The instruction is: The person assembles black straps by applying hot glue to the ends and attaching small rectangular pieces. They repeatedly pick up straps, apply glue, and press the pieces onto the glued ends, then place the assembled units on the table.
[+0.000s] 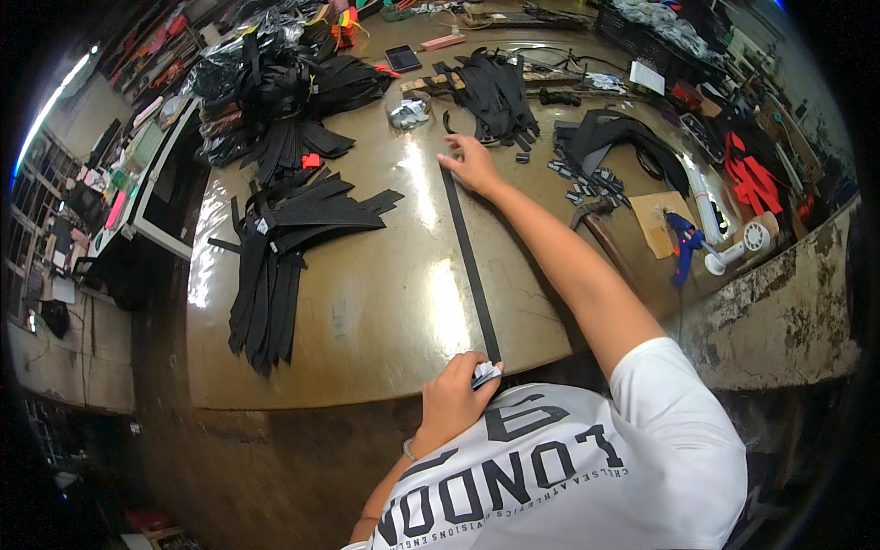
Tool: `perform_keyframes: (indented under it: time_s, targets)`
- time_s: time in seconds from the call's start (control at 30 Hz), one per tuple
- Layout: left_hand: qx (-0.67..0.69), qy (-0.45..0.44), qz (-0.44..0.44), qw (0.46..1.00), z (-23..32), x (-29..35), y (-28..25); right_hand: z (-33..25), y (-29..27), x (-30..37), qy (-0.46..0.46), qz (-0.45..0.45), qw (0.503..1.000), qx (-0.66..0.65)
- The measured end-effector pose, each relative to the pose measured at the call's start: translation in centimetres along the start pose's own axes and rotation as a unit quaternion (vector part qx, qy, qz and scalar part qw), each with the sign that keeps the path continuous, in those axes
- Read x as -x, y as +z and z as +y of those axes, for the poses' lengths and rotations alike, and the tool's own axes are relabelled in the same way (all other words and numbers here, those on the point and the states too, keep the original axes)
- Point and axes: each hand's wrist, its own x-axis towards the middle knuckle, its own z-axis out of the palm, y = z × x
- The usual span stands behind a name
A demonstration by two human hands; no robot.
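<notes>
Two hands [452,394] [474,167], one hammer [607,243] (one glue gun [684,242])

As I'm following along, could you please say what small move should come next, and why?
Perhaps the right hand should close on the far end of the black strap: it is open there, while the left hand, gripping pale pieces, is at the near end.

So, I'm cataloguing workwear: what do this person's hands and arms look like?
The left hand and right hand are ungloved; a thin, pale bracelet circles the left wrist. The right arm is bare below the short white sleeve of a shirt with large dark lettering.
</notes>
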Motion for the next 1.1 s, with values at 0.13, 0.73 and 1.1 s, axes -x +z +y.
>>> perform_keyframes:
  time_s: [0.13, 0.73, 1.1]
  targets:
    - [-0.057, 0.060, -0.013, 0.996, -0.2, 0.2, 0.0, -4.2, -4.0, 4.5, -0.024, 0.052, 0.997, -0.054]
    - [-0.079, 0.157, -0.016, 0.984, -1.5, 0.3, -0.2, 3.6, -31.6, 24.6, 0.299, 0.264, 0.889, 0.223]
    - [-0.067, 0.128, -0.017, 0.989, -1.5, 0.4, 0.0, -11.4, -19.0, 18.6, 0.010, -0.199, 0.980, -0.024]
